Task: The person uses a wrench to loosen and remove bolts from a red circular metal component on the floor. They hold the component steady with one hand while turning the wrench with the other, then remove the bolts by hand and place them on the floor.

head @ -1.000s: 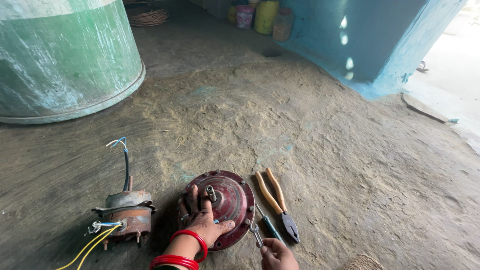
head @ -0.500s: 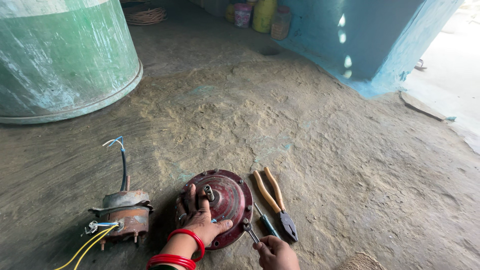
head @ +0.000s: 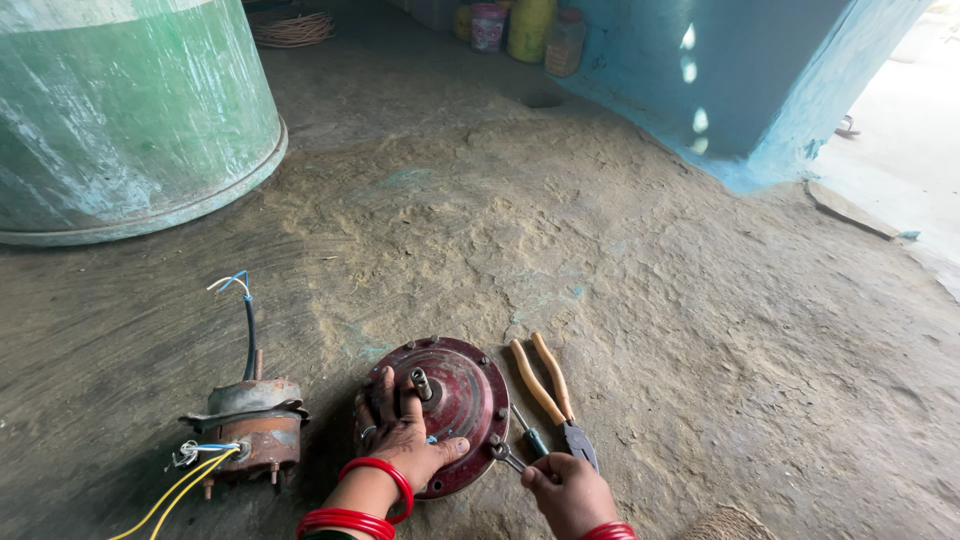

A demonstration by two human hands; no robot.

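Packed earth makes up the floor point(head: 600, 230), brown, rough and dusty, with faint blue-green smears in places. At the far left stands a big green drum point(head: 120, 110), its base rim resting on the ground, and behind it lies a coil of cane or rope point(head: 292, 30). Nearer, at lower left, sits a rusty motor core point(head: 250, 425) with a black cable rising from it and yellow and blue wires trailing off toward the bottom edge.

Just right of that lies a round dark-red motor cover point(head: 455, 400), flat on the floor with a short shaft standing up from its middle. The left hand point(head: 405, 435), red bangles at the wrist, lies spread on the cover's near left side, fingers open and pressing down beside the shaft. The right hand point(head: 570, 490) is closed around the handle of a small spanner point(head: 508, 455), whose head meets the cover's right rim. Beside it lie a screwdriver point(head: 530, 435) and pliers point(head: 552, 395) with orange handles, close together, just right of the cover.

Further right, a blue-painted wall point(head: 740, 80) runs along the back, with plastic jars point(head: 530, 25) at its foot, and bright pale ground shows beyond its corner.
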